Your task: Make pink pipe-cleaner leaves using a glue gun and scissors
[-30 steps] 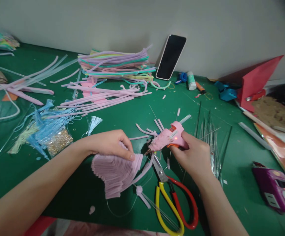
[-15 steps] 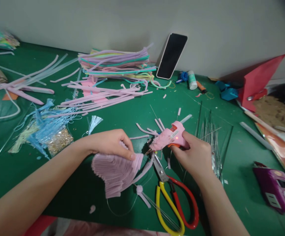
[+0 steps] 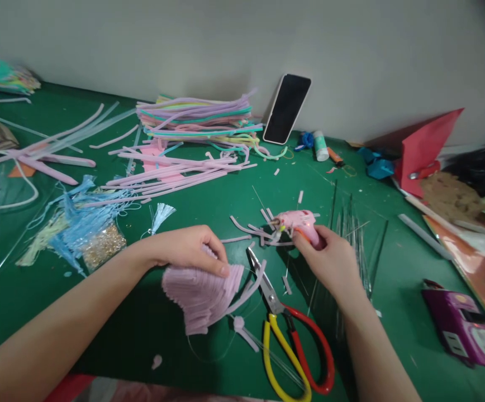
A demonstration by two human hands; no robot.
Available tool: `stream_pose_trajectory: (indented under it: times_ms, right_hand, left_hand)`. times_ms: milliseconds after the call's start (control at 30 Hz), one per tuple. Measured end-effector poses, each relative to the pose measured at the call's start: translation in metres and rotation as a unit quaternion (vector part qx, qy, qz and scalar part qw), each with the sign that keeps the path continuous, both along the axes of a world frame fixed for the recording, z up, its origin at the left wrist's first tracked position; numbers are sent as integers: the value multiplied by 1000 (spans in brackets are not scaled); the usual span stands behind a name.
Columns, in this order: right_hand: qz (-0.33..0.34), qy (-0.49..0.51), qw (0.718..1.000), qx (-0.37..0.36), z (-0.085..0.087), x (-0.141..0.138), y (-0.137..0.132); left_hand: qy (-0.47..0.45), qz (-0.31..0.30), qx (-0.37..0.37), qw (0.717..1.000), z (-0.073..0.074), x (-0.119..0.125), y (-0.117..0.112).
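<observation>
so the right hand (image 3: 330, 262) isn't pointing the pink glue gun (image 3: 299, 222) at the pink pleated piece (image 3: 203, 293) anymore. The gun is swung away and back, now lying low over the green table (image 3: 209, 206) among the cut pink bits (image 3: 253, 230), nozzle well clear of the piece's edge.

Left grip (image 3: 192, 250) palm down, knuckles up; fingers (image 3: 221, 269) curled forward and pinched shut, thumb hidden underneath; left wrist (image 3: 148, 258) straight, in line with the arm; left forearm (image 3: 79, 312) bare, enters from the lower left corner and runs up and to the right; right grip (image 3: 330, 262) back of hand up, its fingers (image 3: 307, 239) wrapped closed and pointing up-left, away from the body; right wrist (image 3: 351, 304) slightly bent; right forearm (image 3: 376, 357) bare, enters from the bottom edge right of centre, angled up-left; the two grips near each other, not touching
</observation>
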State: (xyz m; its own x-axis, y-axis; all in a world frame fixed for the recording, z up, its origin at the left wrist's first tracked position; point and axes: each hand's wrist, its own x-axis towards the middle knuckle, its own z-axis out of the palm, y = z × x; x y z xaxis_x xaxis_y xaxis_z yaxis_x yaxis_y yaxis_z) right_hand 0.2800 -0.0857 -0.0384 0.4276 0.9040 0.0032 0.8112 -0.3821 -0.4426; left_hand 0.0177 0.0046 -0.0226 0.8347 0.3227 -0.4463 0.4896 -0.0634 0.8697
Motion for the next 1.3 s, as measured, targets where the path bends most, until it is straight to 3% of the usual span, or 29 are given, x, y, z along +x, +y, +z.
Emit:
stream_pose_trajectory:
  times_ms: [100, 200, 300, 400, 467, 533, 633, 833, 1100, 1300]
  right_hand:
    - [-57, -67, 996, 35, -10, 17, 4]
    - [-69, -135, 987, 59, -20, 32, 4]
    - [-71, -169, 978, 96, -16, 32, -1]
    - [-48, -43, 990, 122, 3, 13, -10]
    - [11, 161, 986, 37, 17, -4, -17]
    - [93, 318, 943, -38, 26, -20, -23]
    - [144, 440, 882, -88, 28, -37, -26]
    - [132, 535, 830, -84, 22, -43, -21]
    - [92, 575, 807, -94, 21, -51, -14]
    - [89, 577, 806, -97, 21, -55, -13]
  left_hand:
    - [-15, -12, -3, 1000, 0, 0, -1]
    - [-33, -18, -3, 999, 1, -1, -4]
    - [-52, -16, -1, 999, 3, -1, -6]
    - [-58, -1, 2, 998, 5, -1, -7]
    - [-58, 12, 5, 998, 6, -1, -7]
    - [-55, 26, 8, 998, 7, -1, -7]
    - [-50, 40, 6, 998, 7, -1, -7]
    - [-59, 35, -8, 998, 5, 0, -7]
    - [-49, 22, -25, 998, 5, 2, -9]
    - [-48, 0, -19, 999, 4, 3, -9]
